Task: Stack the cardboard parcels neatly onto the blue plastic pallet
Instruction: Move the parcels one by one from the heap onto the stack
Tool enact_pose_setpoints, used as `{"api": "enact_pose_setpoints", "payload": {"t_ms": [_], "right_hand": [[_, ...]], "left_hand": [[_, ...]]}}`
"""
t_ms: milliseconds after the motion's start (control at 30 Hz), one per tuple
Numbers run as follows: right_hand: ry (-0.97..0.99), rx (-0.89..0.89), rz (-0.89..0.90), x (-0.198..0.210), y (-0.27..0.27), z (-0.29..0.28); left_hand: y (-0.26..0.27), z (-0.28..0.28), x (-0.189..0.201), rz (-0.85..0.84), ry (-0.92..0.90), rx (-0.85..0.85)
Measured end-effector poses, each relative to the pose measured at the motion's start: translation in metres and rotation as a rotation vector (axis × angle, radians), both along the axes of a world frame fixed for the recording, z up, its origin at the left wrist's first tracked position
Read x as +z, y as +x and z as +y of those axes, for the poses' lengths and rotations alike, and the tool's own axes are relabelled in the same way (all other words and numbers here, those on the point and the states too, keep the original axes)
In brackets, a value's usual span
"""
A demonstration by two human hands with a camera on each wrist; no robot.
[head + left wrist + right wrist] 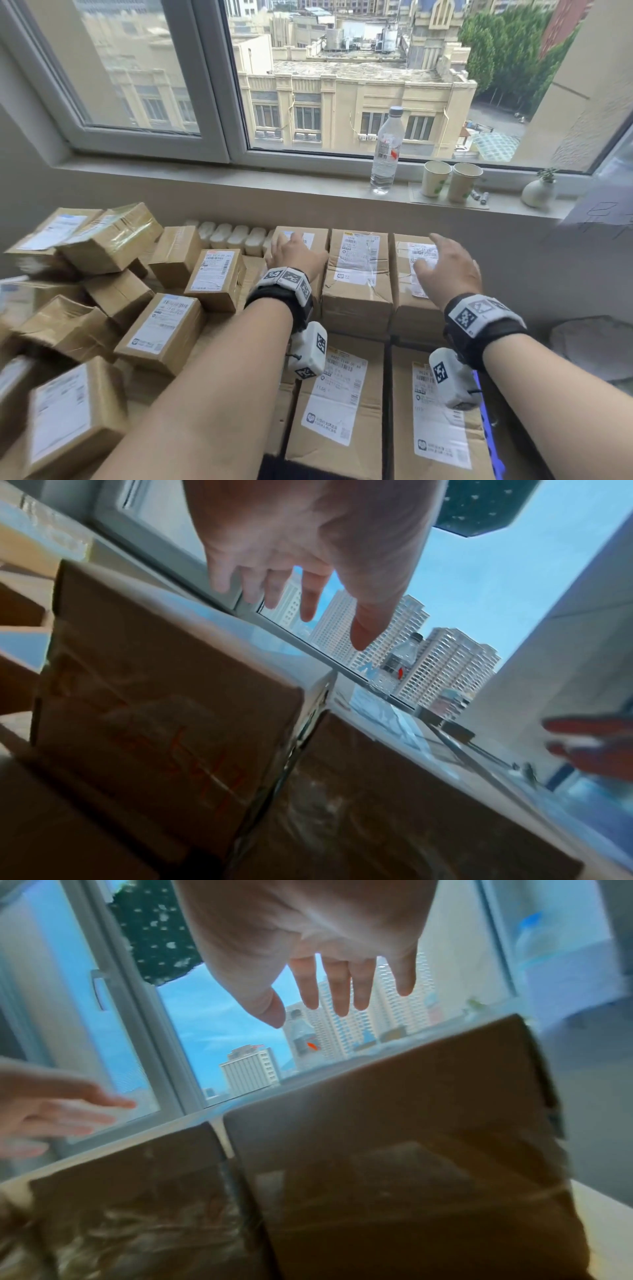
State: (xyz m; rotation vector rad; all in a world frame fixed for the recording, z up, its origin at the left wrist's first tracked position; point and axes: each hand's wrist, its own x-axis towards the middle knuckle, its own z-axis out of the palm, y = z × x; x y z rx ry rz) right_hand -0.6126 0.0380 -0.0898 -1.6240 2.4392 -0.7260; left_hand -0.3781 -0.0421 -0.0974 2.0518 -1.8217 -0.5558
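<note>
left hand (294,255) spread, empty | right hand (445,265) spread, empty | both just above stacked parcels (358,274) — contact unclear

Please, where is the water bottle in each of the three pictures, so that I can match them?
Head: the bottle stands on the windowsill, upper middle, left of two paper cups.
Left wrist: the bottle is small, right of centre, just below the left hand's thumb.
Right wrist: the bottle is near centre, blurred, below the right hand's fingertips.
Shared landmark: the window frame behind it.
</note>
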Motion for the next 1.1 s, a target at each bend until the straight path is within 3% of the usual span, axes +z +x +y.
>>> {"api": "enact_pose_setpoints", "payload": {"t_ms": [200, 467, 700, 1100], "right_hand": [[0.049, 0.254, 0.189, 0.011, 0.054, -0.008], [0.072, 0.42, 0.219, 0.013, 0.126, -0.003], [0.083, 0.476, 0.197, 0.014, 0.221, 0.001], [0.146, 0.587, 0.18, 0.005, 0.44, 0.022]], "left_hand": [[0.005, 0.029, 0.006, -0.187, -0.047, -0.266], [0.073, 0.055, 0.016, -0.259, -0.119, -0.187], [0.177, 0.072, 0.017, -0.229, -0.106, -0.109], [0.387, 0.115, 0.017, -0.151, -0.012, -0.022]]}}
